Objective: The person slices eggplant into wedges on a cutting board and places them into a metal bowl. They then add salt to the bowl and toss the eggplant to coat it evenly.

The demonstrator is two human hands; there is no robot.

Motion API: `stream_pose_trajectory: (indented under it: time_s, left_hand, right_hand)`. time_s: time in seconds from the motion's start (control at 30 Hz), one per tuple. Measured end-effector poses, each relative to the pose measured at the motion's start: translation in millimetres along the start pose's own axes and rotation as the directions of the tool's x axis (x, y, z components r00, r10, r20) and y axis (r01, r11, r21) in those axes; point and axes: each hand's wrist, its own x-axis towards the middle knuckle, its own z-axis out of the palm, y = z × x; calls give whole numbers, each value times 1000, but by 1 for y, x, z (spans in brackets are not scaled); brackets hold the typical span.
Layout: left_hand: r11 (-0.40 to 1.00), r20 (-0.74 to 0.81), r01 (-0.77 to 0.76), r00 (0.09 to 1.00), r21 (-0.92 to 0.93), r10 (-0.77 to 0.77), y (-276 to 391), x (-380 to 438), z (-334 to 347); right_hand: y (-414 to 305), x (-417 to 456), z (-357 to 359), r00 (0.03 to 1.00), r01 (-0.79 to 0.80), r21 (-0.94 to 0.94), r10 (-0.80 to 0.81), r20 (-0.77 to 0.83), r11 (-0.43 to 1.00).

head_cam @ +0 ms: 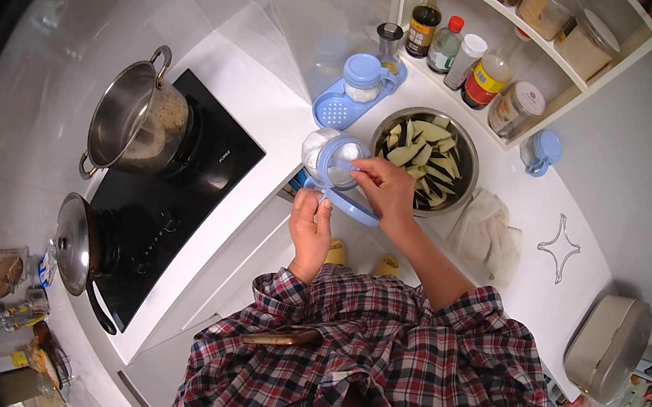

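Note:
My left hand (311,226) grips the handle of a clear seasoning jar (312,149) with a blue rim. The jar is tilted toward me and holds a white granular substance. Its blue lid (353,209) hangs open on the near side. Over the jar's mouth, my right hand (388,189) pinches a small light-blue spoon (342,165), whose far end is inside the jar. What the spoon carries cannot be made out. Just right of the jar sits a steel bowl (475,172) of cut eggplant pieces (425,155), partly covered by my right hand.
A blue condiment tray (334,111) bears another lidded jar (362,76). Bottles (423,25) line the shelf. A cloth (486,234), a trivet (559,248) and a rice cooker (607,350) lie rightward. A steel pot (158,121) and a lidded pan (76,245) occupy the black cooktop (202,185).

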Motion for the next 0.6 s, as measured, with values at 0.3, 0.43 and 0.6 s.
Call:
stream_pose_trajectory:
  time_s: [0.3,0.43,0.6]
  left_hand:
    - [983,9,104,995,-152,-104,17,-5,18]
    - [935,23,191,981,-299,-193,7,-4,34]
    - [897,40,287,956,-336,-291,10,-4,37]
  right_hand:
    - [-7,-11,-37,936,-327,245,348,-49,913]
    - [-1,-9,-71,916,-340,415,396,-56,844]
    - [0,6,-142,925,-216,394,317,-210,893]
